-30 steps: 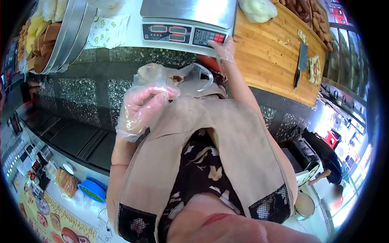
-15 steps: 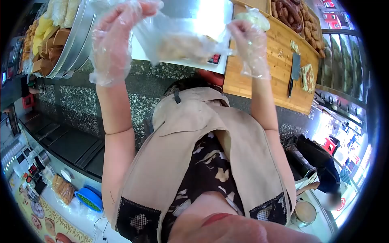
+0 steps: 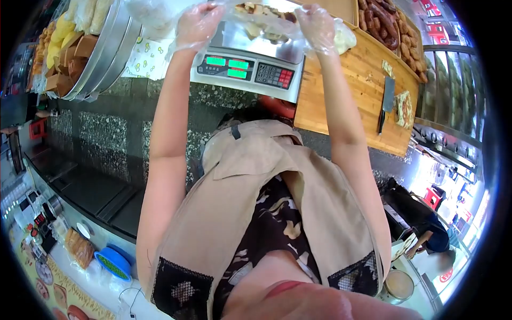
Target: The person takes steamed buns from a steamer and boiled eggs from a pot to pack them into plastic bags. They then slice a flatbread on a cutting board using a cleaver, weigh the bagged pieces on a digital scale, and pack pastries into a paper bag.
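Note:
A clear plastic bag (image 3: 264,31) with pieces of browned, cut food in it is stretched between my two hands over a weighing scale (image 3: 248,74). My left hand (image 3: 198,26), in a clear disposable glove, pinches the bag's left side. My right hand (image 3: 316,25), gloved the same way, grips its right side. Green digits glow on the scale's displays, too small to read surely. Behind my right hand, a knotted pale plastic bag (image 3: 344,37) rests at the edge of the wooden cutting board (image 3: 341,101).
A cleaver (image 3: 388,101) and a piece of flatbread (image 3: 404,109) lie on the board's right. Sausages (image 3: 381,24) fill a tray beyond it. At left stands a large round metal container (image 3: 104,53) with wrapped food. Another person (image 3: 424,224) is at the lower right.
Both hands have moved forward with the bag and now hold it over the scale's plate. My left hand has also shifted right. The scale's displays are now uncovered.

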Available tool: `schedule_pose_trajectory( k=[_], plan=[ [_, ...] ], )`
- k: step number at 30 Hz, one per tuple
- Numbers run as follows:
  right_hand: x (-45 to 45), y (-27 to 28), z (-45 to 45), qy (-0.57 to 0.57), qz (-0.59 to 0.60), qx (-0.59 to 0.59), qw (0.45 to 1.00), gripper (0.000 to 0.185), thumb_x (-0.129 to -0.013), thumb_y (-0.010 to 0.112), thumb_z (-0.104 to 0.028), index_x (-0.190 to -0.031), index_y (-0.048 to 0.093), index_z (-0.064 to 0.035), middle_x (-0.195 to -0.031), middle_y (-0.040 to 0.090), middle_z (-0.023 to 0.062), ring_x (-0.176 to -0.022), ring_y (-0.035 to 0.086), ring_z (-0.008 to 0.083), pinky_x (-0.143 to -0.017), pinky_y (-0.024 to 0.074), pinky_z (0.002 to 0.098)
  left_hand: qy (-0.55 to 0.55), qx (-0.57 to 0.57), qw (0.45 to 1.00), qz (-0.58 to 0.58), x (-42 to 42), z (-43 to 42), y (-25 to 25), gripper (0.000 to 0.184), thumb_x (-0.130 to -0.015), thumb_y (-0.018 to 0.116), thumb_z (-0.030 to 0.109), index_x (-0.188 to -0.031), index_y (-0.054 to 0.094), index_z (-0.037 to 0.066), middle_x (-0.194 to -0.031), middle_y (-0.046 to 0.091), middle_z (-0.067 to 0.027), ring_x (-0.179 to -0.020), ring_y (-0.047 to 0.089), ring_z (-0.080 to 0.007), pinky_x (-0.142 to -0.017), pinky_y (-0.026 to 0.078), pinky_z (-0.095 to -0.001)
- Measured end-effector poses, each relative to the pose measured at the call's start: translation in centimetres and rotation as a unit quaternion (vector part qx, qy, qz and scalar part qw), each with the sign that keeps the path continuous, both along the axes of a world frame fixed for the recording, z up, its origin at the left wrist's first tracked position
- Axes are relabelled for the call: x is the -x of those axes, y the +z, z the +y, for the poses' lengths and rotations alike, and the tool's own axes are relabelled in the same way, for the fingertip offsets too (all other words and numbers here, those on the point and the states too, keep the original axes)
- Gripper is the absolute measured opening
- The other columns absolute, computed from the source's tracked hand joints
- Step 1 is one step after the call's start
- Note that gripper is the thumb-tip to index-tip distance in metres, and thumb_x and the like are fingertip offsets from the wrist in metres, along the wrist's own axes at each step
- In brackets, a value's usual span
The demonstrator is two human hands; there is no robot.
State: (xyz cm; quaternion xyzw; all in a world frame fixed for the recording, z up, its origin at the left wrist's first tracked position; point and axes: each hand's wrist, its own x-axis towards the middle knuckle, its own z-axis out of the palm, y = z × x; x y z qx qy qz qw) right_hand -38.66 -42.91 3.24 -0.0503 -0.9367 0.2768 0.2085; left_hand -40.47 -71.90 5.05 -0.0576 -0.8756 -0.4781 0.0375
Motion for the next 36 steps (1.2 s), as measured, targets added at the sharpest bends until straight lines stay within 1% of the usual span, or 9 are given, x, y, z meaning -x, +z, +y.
schedule_pose_trajectory(
  k=[2,4,5,9,11,14,20,31,36],
  plan=[
    [-0.8,1.2,0.1,0.016,-0.033,-0.003,0.999,0.043,-0.081,0.066,-0.035,-0.108,0.063,-0.0019,-0.096,0.067,0.0177,-0.093,0.064,0.0321,-0.085,0.0487,0.0396,-0.027,0.100,0.994,0.022,0.4,0.0,0.6,0.052,-0.080,0.068,0.045,-0.112,0.064,0.003,-0.111,0.064,-0.0153,-0.108,0.058,-0.0264,-0.096,0.041,-0.0363],
    [-1.3,1.8,0.0,-0.006,0.171,-0.081,0.982,0.052,-0.076,0.071,-0.011,-0.122,0.051,0.0028,-0.103,0.064,0.0163,-0.090,0.062,0.0275,-0.079,0.0501,0.0358,0.007,0.243,0.941,0.234,-0.1,1.2,0.9,0.069,-0.080,0.067,0.045,-0.120,0.049,-0.009,-0.117,0.054,-0.0236,-0.104,0.055,-0.0339,-0.091,0.045,-0.0404],
    [-1.9,3.3,-0.2,-0.017,0.165,-0.031,0.986,0.057,-0.074,0.072,-0.014,-0.124,0.050,0.0021,-0.109,0.062,0.0186,-0.095,0.061,0.0294,-0.083,0.0492,0.0369,0.018,0.196,0.972,0.127,-0.6,0.9,1.7,0.085,-0.079,0.067,0.048,-0.136,0.036,-0.007,-0.137,0.039,-0.0273,-0.129,0.033,-0.0403,-0.110,0.026,-0.0448],
    [-7.3,7.9,-1.2,-0.003,0.123,0.364,0.923,0.067,-0.072,0.075,-0.026,-0.128,0.047,0.0005,-0.117,0.058,0.0202,-0.104,0.058,0.0300,-0.087,0.0476,0.0395,0.054,0.228,0.957,0.169,-4.3,-1.4,5.1,0.083,-0.079,0.067,0.049,-0.136,0.038,-0.003,-0.138,0.040,-0.0266,-0.129,0.037,-0.0392,-0.107,0.031,-0.0421],
    [-9.4,5.7,2.8,-0.068,0.152,0.035,0.985,0.047,-0.080,0.068,-0.032,-0.116,0.060,-0.0039,-0.108,0.064,0.0163,-0.101,0.061,0.0310,-0.091,0.0460,0.0396,0.038,0.215,0.933,0.286,-5.6,-4.2,4.2,0.066,-0.079,0.067,0.049,-0.126,0.054,0.004,-0.130,0.049,-0.0222,-0.123,0.045,-0.0364,-0.102,0.035,-0.0440],
    [-12.4,3.8,3.9,-0.142,0.033,0.163,0.976,0.046,-0.081,0.071,-0.025,-0.120,0.059,-0.0031,-0.113,0.062,0.0137,-0.105,0.059,0.0257,-0.094,0.0444,0.0359,0.053,0.329,0.924,0.186,-8.4,-8.2,0.9,0.078,-0.077,0.067,0.053,-0.135,0.045,0.007,-0.139,0.037,-0.0260,-0.130,0.034,-0.0401,-0.106,0.029,-0.0485],
    [-14.4,1.6,4.4,-0.212,-0.002,0.390,0.896,0.037,-0.085,0.068,-0.013,-0.116,0.059,0.0024,-0.110,0.062,0.0121,-0.102,0.058,0.0167,-0.090,0.0457,0.0277,0.073,0.328,0.942,0.008,-11.5,-10.1,-2.0,0.090,-0.070,0.066,0.065,-0.136,0.045,0.008,-0.141,0.034,-0.0259,-0.133,0.028,-0.0410,-0.107,0.024,-0.0519],
    [-11.2,3.2,0.9,-0.209,0.099,0.353,0.906,0.049,-0.080,0.070,-0.013,-0.123,0.053,0.0027,-0.111,0.061,0.0138,-0.106,0.057,0.0209,-0.093,0.0452,0.0310,0.059,0.243,0.957,0.144,-9.7,-4.2,-0.6,0.099,-0.067,0.072,0.061,-0.137,0.037,0.001,-0.136,0.037,-0.0280,-0.128,0.034,-0.0416,-0.106,0.024,-0.0517],
    [1.1,6.5,-6.5,-0.106,0.171,0.112,0.973,0.090,-0.062,0.075,-0.046,-0.129,0.043,0.0034,-0.122,0.051,0.0233,-0.118,0.043,0.0418,-0.099,0.0334,0.0532,0.080,0.222,0.947,0.216,-4.5,7.0,3.9,0.091,-0.068,0.074,0.051,-0.134,0.037,0.000,-0.132,0.043,-0.0239,-0.124,0.040,-0.0380,-0.102,0.031,-0.0487]
  ],
)
